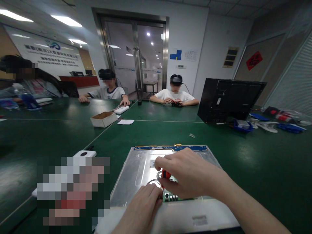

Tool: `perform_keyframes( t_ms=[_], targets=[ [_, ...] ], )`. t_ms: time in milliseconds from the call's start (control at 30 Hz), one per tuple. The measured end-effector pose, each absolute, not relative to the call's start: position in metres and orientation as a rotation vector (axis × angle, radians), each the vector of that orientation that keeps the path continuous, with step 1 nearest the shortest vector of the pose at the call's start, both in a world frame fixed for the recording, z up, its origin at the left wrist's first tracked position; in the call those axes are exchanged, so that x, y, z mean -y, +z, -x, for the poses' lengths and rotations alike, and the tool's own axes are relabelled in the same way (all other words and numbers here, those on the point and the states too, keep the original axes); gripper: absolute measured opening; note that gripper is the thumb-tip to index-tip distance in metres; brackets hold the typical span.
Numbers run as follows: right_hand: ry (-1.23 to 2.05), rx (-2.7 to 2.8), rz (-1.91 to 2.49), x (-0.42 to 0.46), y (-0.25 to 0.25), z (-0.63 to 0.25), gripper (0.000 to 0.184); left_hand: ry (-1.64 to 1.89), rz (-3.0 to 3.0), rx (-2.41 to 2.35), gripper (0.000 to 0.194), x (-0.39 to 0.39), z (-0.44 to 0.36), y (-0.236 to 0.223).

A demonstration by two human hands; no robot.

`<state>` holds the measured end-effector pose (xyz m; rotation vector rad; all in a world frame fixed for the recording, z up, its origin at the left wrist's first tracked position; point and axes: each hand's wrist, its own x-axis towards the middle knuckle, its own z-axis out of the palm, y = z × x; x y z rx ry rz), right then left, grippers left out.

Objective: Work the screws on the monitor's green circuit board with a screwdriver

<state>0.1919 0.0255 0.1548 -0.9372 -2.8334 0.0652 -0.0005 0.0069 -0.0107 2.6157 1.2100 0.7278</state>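
Note:
A silvery flat display panel lies on the table in front of me, with a narrow blue circuit strip along its far edge. Over its middle, my right hand is closed around a red and black screwdriver handle; the tip is hidden. A green circuit board shows partly beneath that hand. Beside the board's left end, my left hand rests low with its fingers bent together. Whatever they pinch or press is hidden. A round silvery part is just beyond those fingers.
A black monitor stands at the right behind blue trays. Left of centre is an open cardboard box. A white device lies at left, partly pixelated. Several people sit across the green table.

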Motion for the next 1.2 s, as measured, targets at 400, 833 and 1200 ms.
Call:
perform_keyframes(
  t_ms=[400,833,1200],
  targets=[
    [0.046,2.838,0.917,-0.024,0.157,-0.192,0.016,0.647,-2.564,-1.263,0.022,-0.008,-0.001,-0.01],
    [0.006,2.823,0.967,-0.025,0.155,-0.191,0.017,0.735,-2.555,-1.231,0.024,-0.008,0.001,-0.013],
    [0.041,2.832,0.974,-0.025,0.164,-0.197,0.015,0.697,-2.512,-1.205,0.019,-0.005,0.002,-0.007]
  ],
)
